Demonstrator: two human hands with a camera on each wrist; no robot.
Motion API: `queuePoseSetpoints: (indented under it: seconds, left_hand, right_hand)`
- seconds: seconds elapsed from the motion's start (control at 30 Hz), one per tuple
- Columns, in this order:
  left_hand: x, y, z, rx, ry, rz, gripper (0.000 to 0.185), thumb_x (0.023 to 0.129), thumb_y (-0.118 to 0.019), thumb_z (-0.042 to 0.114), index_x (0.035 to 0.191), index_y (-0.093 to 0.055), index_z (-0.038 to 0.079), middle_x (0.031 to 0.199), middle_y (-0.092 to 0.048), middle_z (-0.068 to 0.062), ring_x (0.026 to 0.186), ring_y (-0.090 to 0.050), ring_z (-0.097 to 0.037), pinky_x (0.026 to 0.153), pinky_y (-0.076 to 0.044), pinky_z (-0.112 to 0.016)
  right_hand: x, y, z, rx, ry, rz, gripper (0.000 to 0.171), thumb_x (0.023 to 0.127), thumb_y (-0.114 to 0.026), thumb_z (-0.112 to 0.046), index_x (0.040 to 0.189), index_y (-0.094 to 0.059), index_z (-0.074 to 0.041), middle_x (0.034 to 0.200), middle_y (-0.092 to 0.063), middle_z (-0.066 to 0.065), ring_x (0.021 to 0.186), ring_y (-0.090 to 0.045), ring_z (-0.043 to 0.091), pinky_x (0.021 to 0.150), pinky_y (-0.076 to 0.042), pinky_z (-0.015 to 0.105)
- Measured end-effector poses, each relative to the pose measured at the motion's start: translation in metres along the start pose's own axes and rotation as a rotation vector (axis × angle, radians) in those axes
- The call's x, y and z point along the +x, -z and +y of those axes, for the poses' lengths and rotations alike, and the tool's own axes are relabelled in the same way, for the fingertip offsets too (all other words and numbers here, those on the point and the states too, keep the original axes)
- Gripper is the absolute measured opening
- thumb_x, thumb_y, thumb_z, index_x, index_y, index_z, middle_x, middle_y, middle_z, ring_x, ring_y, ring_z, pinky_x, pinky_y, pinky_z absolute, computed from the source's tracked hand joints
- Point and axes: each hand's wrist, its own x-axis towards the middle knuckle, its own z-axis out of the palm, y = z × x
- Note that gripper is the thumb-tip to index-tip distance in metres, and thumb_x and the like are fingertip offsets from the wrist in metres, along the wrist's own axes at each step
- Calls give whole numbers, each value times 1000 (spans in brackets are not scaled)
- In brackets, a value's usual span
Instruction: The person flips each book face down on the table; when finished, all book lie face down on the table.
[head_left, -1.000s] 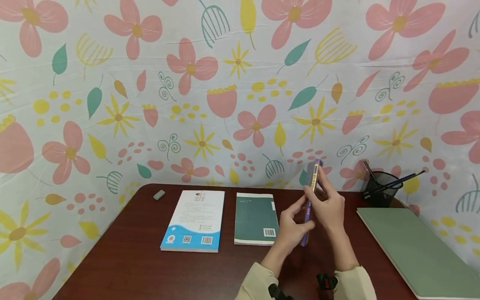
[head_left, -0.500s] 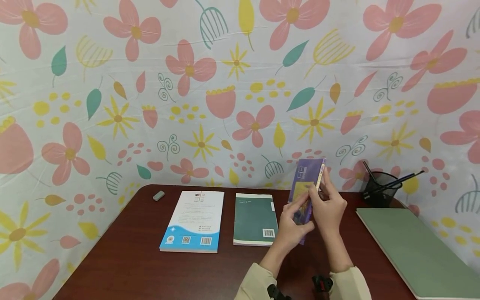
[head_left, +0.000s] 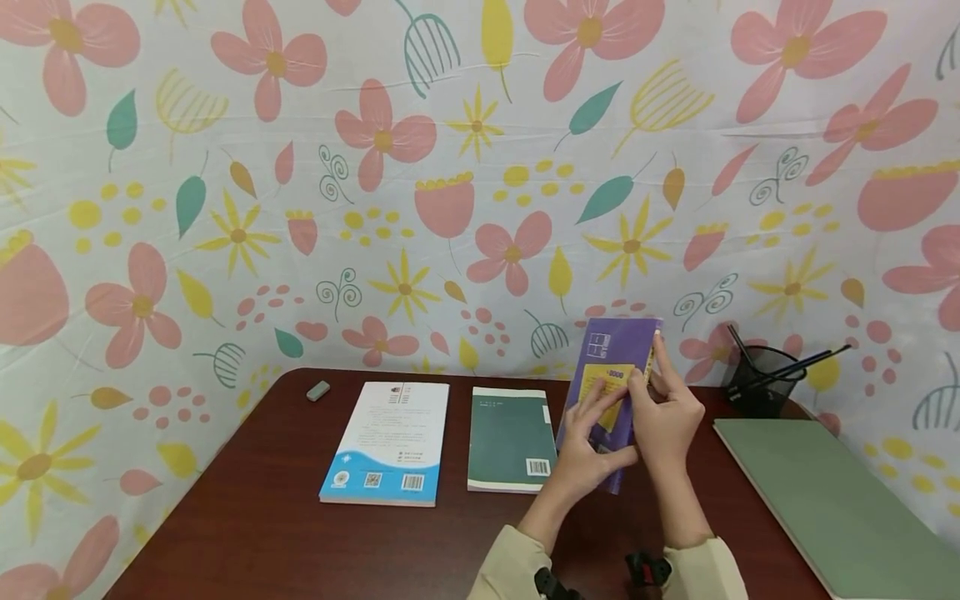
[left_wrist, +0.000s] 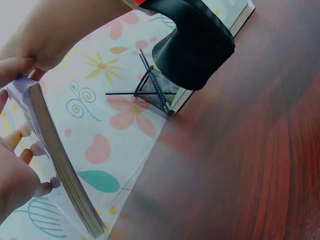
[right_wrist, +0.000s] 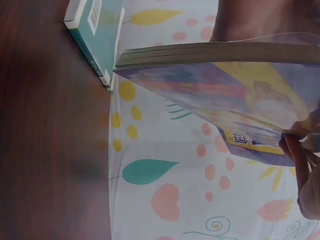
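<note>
Purple-covered, the book [head_left: 609, 385] stands tilted above the table [head_left: 300, 533], held between both hands, the left hand [head_left: 587, 447] with fingers curled over its front cover and the right hand [head_left: 670, 421] gripping its right edge, with the green book [head_left: 510, 435] just left of the left hand.

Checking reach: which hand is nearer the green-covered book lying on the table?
Left. The left hand is just right of the green book; the right hand is farther right.

Bright, even light; blurry wrist views
</note>
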Motion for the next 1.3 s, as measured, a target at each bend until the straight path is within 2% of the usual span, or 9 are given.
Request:
queuePoseSetpoints:
  seconds: [0.13, 0.23, 0.33, 0.43, 0.6, 0.73, 0.83, 1.03, 1.3]
  left_hand:
    - [1, 1, 1, -6, 35, -25, 69, 83, -75, 23, 144, -47, 37, 162, -23, 13, 145, -19, -20, 112, -28, -51]
    - [1, 3, -3, -8, 42, -12, 65, 85, -75, 27, 144, -48, 35, 163, -22, 10, 147, -16, -24, 113, -25, -57]
    - [1, 6, -8, -14, 61, 36, 59, 85, -75, 30, 140, -53, 33, 162, -24, 9, 148, -16, -28, 114, -22, -60]
    - [2, 10, -12, -15, 68, 98, 53, 85, -75, 27, 136, -59, 28, 162, -27, 5, 147, -17, -34, 113, -20, -63]
    - [4, 19, -20, -70, 103, 147, 56, 86, -75, 29, 138, -57, 28, 162, -24, -10, 148, -16, -44, 114, -21, -64]
    - [4, 23, -25, -143, 158, 122, 62, 89, -72, 23, 145, -47, 32, 153, -40, -13, 133, -48, -33, 104, -47, -44]
    - [4, 23, -26, -157, 175, 108, 66, 89, -71, 19, 147, -43, 33, 145, -51, -10, 115, -61, -22, 89, -55, -33]
    - [6, 23, -27, -156, 152, 108, 67, 87, -73, 15, 146, -46, 28, 138, -55, -13, 103, -63, -16, 83, -55, -25]
    - [7, 24, -21, -175, 123, 129, 65, 83, -76, 9, 142, -52, 21, 102, -56, -18, 89, -59, -6, 77, -52, -18]
  right_hand:
    - [4, 4, 3, 8, -39, -15, 53, 88, -60, 3, 134, -58, -24, 73, -75, 4, 34, -33, -6, 39, -26, 15]
    - [6, 7, 2, 5, -26, -22, 52, 88, -59, 4, 133, -59, -21, 47, -53, -18, 32, -22, 0, 37, -21, 20]
    - [7, 10, 1, 19, -7, -29, 49, 88, -57, 7, 133, -60, -14, 41, -36, -20, 34, -19, 1, 37, -19, 24]
    - [9, 12, -2, 39, -32, -31, 48, 89, -56, 8, 133, -60, -12, 45, -46, -23, 34, -25, -3, 38, -21, 23]
    - [12, 17, -8, 81, -139, -19, 48, 92, -57, 1, 133, -59, -23, 78, -65, -36, 51, -59, -11, 40, -34, 12]
    - [16, 21, -9, 114, -218, -7, 47, 93, -58, -3, 134, -59, -26, 80, -66, -35, 65, -66, -10, 50, -48, 10]
    - [19, 24, -6, 117, -245, 4, 47, 93, -58, -4, 134, -59, -25, 80, -66, -35, 65, -67, -10, 52, -51, 11]
    - [26, 28, -1, 124, -294, 26, 47, 92, -58, -4, 134, -59, -26, 74, -68, -31, 64, -67, -9, 52, -50, 11]
    - [32, 34, 7, 199, -359, 45, 48, 89, -60, -1, 133, -61, -19, 69, -70, -24, 55, -65, -7, 49, -48, 10]
